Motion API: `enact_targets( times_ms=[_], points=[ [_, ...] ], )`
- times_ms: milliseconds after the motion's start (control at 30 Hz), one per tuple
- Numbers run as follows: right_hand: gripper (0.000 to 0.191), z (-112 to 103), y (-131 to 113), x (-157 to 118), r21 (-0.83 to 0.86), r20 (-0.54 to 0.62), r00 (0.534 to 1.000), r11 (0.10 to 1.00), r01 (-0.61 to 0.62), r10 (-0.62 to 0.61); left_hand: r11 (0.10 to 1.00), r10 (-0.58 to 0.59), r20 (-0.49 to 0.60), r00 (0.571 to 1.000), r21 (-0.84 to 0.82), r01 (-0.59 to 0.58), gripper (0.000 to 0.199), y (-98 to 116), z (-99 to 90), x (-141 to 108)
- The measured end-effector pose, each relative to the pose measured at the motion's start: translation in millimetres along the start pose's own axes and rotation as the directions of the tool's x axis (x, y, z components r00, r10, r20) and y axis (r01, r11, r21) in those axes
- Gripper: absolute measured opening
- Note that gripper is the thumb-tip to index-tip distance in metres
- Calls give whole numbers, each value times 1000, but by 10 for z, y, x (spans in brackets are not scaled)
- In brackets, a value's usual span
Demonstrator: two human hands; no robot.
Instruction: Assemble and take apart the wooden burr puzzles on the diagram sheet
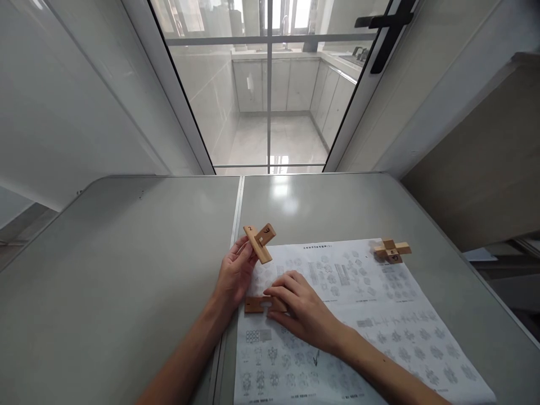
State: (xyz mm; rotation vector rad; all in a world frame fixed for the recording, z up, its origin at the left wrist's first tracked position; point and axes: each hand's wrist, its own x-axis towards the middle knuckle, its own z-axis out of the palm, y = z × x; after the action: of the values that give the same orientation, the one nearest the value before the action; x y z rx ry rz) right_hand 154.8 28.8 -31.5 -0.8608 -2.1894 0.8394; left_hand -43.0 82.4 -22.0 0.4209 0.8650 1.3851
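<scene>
My left hand (238,270) is closed on two crossed wooden puzzle pieces (259,246), marked 2 and 3, held up above the sheet's left edge. The piece marked 3 sticks out to the upper right from the one marked 2. Lower down, a flat wooden puzzle piece (254,305) with a notch in its middle lies on the printed sheet (346,315). My right hand (299,306) has its fingers on the far side of that piece and the thumb on the near side, hiding its right end.
A cross-shaped cluster of wooden puzzle pieces (391,250) sits at the sheet's far right corner. The sheet carries rows of small diagrams. A grey folding table (126,281) with a central seam (238,208) stands before a glass door (270,101) with a black handle (383,22).
</scene>
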Motion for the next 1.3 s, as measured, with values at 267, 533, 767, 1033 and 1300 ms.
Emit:
enact_targets(
  times_ms=[267, 533, 767, 1033, 1300],
  points=[
    [11, 4, 1, 9, -5, 4, 999, 999, 41, -41, 1000, -1, 28, 1000, 10, 0, 36, -8, -43, 25],
    [15, -80, -8, 13, 363, -80, 987, 926, -101, 139, 999, -20, 42, 999, 47, 18, 35, 21, -3, -4],
    [22, -93, 124, -6, 804, -76, 936, 576, -147, 345, 992, -101, 85, 991, 89, 93, 37, 50, -19, -29],
    [36, -186, 73, 56, 908, 6, 913, 379, -176, 408, 981, -153, 112, 982, 134, 138, 42, 63, -12, -73],
    [27, -211, 133, 46, 908, 6, 900, 374, -187, 435, 973, -205, 108, 973, 132, 190, 42, -22, 47, -133]
  ],
)
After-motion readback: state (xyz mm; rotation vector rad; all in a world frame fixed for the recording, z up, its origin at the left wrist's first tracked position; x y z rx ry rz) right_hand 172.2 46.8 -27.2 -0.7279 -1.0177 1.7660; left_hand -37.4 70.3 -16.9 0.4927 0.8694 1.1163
